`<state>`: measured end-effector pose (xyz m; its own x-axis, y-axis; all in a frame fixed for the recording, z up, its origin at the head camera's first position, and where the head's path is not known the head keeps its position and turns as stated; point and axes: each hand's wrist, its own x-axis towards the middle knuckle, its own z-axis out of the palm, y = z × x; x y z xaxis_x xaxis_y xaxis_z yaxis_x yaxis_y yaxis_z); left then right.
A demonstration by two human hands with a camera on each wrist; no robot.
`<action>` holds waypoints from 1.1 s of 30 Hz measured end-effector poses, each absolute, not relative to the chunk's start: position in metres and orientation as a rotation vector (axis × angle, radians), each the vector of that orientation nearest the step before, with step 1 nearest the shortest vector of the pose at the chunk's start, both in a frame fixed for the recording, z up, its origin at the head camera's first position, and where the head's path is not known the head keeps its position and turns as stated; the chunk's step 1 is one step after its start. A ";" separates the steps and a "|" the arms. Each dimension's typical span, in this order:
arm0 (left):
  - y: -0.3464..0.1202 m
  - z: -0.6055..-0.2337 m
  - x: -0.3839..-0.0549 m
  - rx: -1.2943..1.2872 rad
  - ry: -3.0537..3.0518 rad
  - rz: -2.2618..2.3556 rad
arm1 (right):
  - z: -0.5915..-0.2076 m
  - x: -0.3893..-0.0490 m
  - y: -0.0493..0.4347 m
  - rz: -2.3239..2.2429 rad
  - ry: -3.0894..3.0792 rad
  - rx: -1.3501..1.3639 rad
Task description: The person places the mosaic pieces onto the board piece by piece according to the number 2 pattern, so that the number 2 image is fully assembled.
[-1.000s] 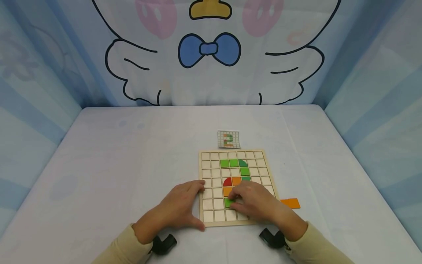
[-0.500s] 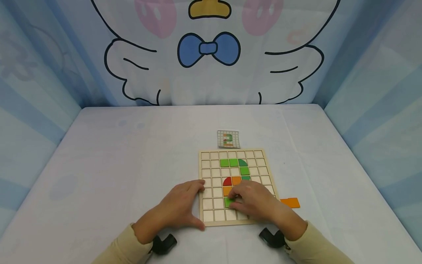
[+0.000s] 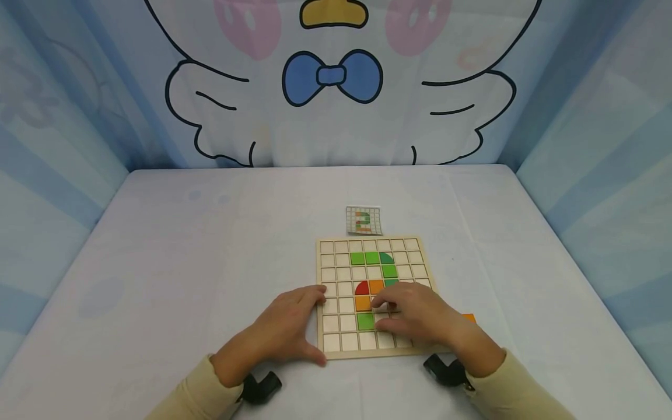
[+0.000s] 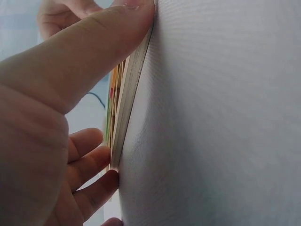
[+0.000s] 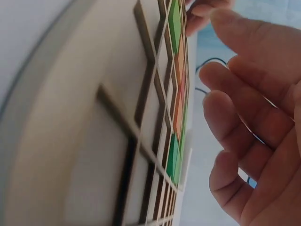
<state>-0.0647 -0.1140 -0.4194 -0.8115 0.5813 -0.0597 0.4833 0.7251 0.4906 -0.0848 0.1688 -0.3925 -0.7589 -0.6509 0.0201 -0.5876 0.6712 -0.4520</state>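
Observation:
A wooden grid board (image 3: pixel 336 354) lies on the white table, with coloured tiles set in some of its cells. My left hand (image 3: pixel 286 324) rests along the board's left edge, thumb at the near corner, fingertips by the side wall. Over the lower middle of the board hovers my right hand (image 3: pixel 420 312), its fingers loosely bent and nothing between them in the right wrist view. Just left of its fingertips lies a green square tile (image 3: pixel 366 321). Above that are an orange square tile (image 3: pixel 363 303) and a red rounded tile (image 3: pixel 362 288). My right hand hides several cells.
Behind the board lies a small patterned card (image 3: pixel 363 220) showing a coloured figure on a grid. Orange tiles (image 3: pixel 469 318) on the table at the right are partly hidden by my right wrist. A cartoon-printed curtain (image 3: pixel 336 134) closes off the back.
My right hand has let go of the green square tile and moved slightly right, leaving that tile flat in its cell. The left hand has stayed in place.

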 end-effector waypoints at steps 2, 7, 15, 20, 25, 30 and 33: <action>-0.114 -0.419 -0.065 0.847 2.717 0.686 | -0.392 -0.085 0.175 -0.652 2.742 -1.023; -0.114 -0.420 -0.065 0.847 2.720 0.677 | -0.390 -0.087 0.188 -0.682 2.751 -0.996; -0.114 -0.419 -0.065 0.836 2.711 0.686 | -0.387 -0.085 0.213 -0.790 2.799 -0.918; -0.114 -0.419 -0.065 0.837 2.711 0.683 | -0.388 -0.081 0.228 -0.826 2.910 -0.932; -0.114 -0.419 -0.064 0.838 2.712 0.684 | -0.387 -0.077 0.241 -0.826 2.959 -0.876; -0.114 -0.419 -0.064 0.836 2.714 0.683 | -0.384 -0.075 0.251 -0.805 2.958 -0.775; -0.113 -0.419 -0.064 0.831 2.713 0.682 | -0.385 -0.074 0.258 -0.790 2.969 -0.760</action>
<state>-0.0642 -0.1134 -0.4190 -0.8148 0.5750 -0.0744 0.4713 0.7317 0.4924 -0.0744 0.2579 -0.3846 -0.8843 -0.4448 0.1417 -0.4564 0.7600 -0.4626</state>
